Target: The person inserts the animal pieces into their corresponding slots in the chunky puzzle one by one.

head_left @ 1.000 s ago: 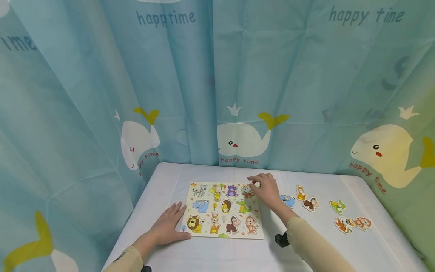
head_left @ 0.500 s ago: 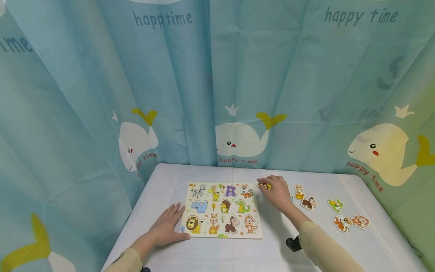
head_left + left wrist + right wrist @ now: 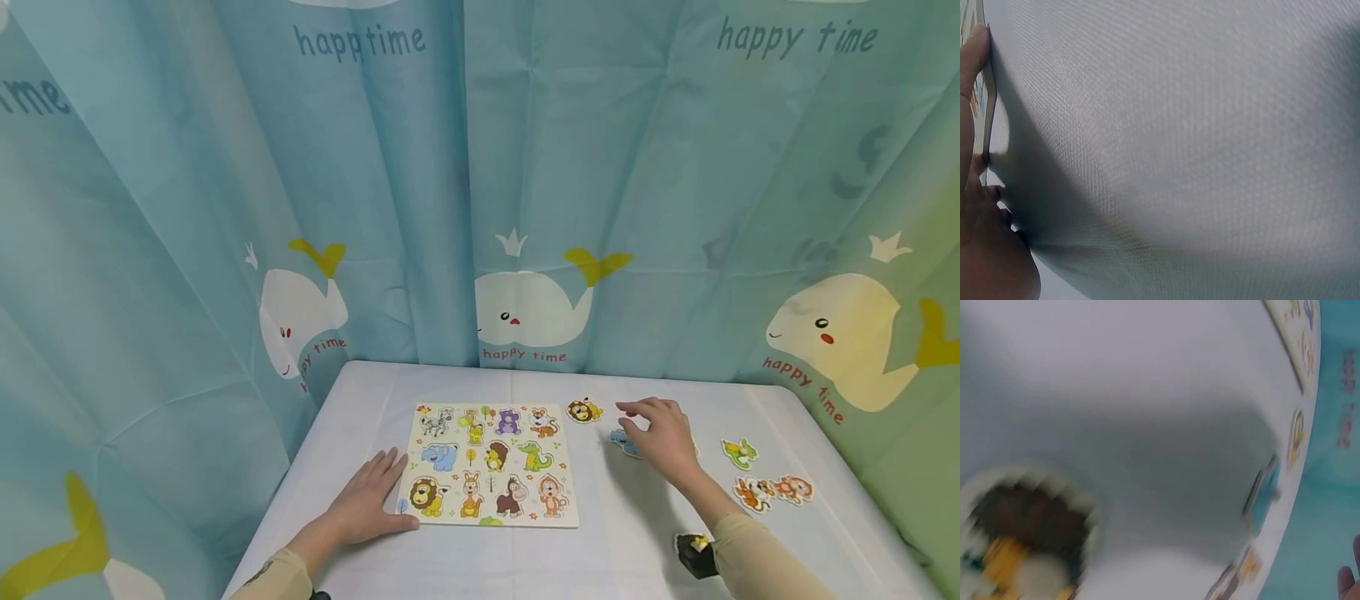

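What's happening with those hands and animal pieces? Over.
Left hand against cream rectangular animal-printed board; right hand hovering, seemingly empty, near flat blue elephant-shaped piece. Flat yellow-brown lion-shaped piece beside the board. Nothing visibly in the way.

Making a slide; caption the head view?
Left hand touches a rectangular cream animal board; right hand hovers near a blue cutout piece.

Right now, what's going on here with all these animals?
A person is busy with a board of animal pictures and some loose animal pieces. Their left grip rests on the board's left edge. Their right grip is beside the blue piece, seemingly holding nothing. The lion piece lies just past the board's far right corner; the green piece lies farther right.
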`<state>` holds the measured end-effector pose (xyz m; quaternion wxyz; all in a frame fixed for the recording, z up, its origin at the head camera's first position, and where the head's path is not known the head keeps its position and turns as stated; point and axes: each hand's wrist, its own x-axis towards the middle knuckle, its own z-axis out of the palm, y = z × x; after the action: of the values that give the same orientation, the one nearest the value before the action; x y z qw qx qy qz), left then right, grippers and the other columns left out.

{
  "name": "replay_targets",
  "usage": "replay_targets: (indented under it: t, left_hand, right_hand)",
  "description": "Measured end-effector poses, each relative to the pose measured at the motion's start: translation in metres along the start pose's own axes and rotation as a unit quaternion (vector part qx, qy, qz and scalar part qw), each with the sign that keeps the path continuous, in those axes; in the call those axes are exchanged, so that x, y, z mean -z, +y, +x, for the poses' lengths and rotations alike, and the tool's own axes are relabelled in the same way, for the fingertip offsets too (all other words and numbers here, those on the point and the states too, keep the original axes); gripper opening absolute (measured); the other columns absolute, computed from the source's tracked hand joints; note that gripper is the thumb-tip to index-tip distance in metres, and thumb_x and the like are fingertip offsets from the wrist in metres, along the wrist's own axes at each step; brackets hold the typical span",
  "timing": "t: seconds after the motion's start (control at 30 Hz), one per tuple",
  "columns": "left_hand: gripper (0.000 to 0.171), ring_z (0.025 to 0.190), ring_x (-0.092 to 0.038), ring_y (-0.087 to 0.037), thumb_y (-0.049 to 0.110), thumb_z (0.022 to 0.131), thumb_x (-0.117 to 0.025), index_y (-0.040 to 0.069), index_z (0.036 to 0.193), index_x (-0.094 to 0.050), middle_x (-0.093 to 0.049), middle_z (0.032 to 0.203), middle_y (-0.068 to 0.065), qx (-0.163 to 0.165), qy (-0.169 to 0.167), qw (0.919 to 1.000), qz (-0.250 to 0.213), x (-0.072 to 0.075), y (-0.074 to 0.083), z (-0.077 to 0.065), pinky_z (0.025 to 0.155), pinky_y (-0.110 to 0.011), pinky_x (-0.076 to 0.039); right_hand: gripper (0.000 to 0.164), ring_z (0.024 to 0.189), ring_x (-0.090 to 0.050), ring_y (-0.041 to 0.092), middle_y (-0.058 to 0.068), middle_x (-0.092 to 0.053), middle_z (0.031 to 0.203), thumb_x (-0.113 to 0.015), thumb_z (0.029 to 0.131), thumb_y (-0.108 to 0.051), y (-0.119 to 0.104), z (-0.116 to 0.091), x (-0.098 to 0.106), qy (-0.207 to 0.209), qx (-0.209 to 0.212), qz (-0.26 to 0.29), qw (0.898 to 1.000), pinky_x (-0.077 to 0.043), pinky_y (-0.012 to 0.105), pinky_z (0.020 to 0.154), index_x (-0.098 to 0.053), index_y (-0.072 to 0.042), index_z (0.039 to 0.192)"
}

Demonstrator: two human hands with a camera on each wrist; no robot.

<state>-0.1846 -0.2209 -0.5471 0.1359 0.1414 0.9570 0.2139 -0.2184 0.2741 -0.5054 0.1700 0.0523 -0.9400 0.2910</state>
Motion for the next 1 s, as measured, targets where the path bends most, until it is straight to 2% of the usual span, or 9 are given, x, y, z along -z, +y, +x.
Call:
replay_targets:
  t: [0.23,0.53,1.0]
  left_hand:
    - [0.114,0.154,-0.016,-0.04,0.073,0.075,-0.075,0.01,0.161,-0.034,-0.023,0.168,-0.016,0.001,-0.003,1.0,0.001,0.0,0.001,-0.002,0.123,-0.06,-0.018]
    - [0.114,0.154,-0.016,-0.04,0.072,0.075,-0.076,0.009,0.161,-0.033,-0.023,0.167,-0.017,-0.003,-0.002,1.0,0.001,0.0,0.001,-0.001,0.124,-0.059,-0.017]
    - [0.114,0.154,-0.015,-0.04,0.072,0.075,-0.076,0.009,0.16,-0.034,-0.024,0.167,-0.016,0.004,-0.005,1.0,-0.001,0.0,0.001,0.001,0.124,-0.059,-0.016]
  right_hand:
    - [0.025,0.113,-0.048,0.04,0.015,-0.07,0.107,-0.071,0.095,-0.013,0.03,-0.019,0.025,0.017,-0.028,-0.023,0.999,-0.036,0.058,0.084,-0.076,-0.005,0.119]
    - [0.026,0.113,-0.047,0.047,0.025,-0.066,0.116,-0.069,0.095,-0.015,0.055,-0.039,0.053,0.027,-0.046,-0.054,0.997,-0.035,0.064,0.084,-0.075,-0.002,0.118]
    - [0.031,0.11,-0.046,0.054,0.03,-0.062,0.121,-0.068,0.097,-0.021,0.094,-0.077,0.083,0.025,-0.099,-0.089,0.991,-0.034,0.064,0.078,-0.073,-0.001,0.119]
